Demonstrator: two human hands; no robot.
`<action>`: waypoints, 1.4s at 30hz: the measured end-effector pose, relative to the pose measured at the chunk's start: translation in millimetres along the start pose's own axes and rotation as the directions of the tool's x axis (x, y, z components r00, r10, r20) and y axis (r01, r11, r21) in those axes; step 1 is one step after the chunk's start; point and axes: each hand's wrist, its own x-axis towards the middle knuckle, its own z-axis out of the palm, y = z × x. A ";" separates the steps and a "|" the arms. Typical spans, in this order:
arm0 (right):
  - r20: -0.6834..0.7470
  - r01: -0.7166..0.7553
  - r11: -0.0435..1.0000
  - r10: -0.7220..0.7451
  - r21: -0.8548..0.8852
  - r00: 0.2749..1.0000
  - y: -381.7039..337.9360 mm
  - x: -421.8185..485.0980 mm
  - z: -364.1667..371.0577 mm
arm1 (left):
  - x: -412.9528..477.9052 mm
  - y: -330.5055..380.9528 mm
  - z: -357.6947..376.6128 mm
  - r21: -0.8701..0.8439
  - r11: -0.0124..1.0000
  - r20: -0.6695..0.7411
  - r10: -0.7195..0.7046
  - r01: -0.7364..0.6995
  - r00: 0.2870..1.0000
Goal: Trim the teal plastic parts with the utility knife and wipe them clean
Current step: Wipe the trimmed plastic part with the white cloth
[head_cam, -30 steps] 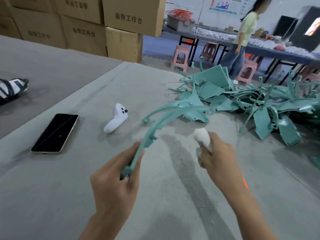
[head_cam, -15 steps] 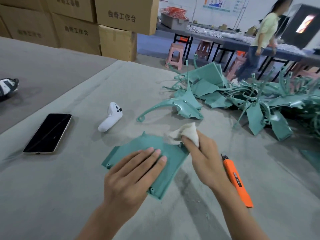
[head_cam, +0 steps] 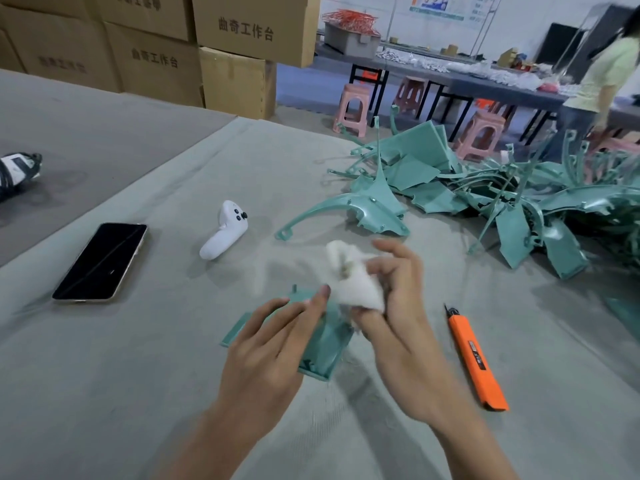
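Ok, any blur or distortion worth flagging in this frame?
Head view: motion blur smears the right hand and the white cloth it pinches; the phone and utility knife are sharp; wide-angle distortion tilts the cardboard boxes at the top.

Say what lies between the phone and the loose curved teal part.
A white controller, seen in the head view, between phone and curved teal part.

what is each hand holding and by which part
The right hand grips the white cloth by its bunched lower end. The left hand grips nothing; its straight fingers lie over the flat teal part.
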 end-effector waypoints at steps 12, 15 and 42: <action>0.188 0.449 0.879 -0.419 -0.159 0.888 21.2 -20.9 16.3 | 0.9 16.2 -16.5 -0.189 0.888 0.128 -0.402 0.420 0.907; 0.195 0.365 0.882 -0.318 -0.297 0.928 42.2 -8.8 6.9 | -0.7 20.7 -9.2 -0.175 0.844 0.150 -0.486 0.507 0.861; 0.214 0.175 0.982 -0.185 0.064 0.959 23.7 -32.4 57.4 | 8.7 37.7 2.3 -0.824 -0.295 0.430 -0.881 0.483 0.195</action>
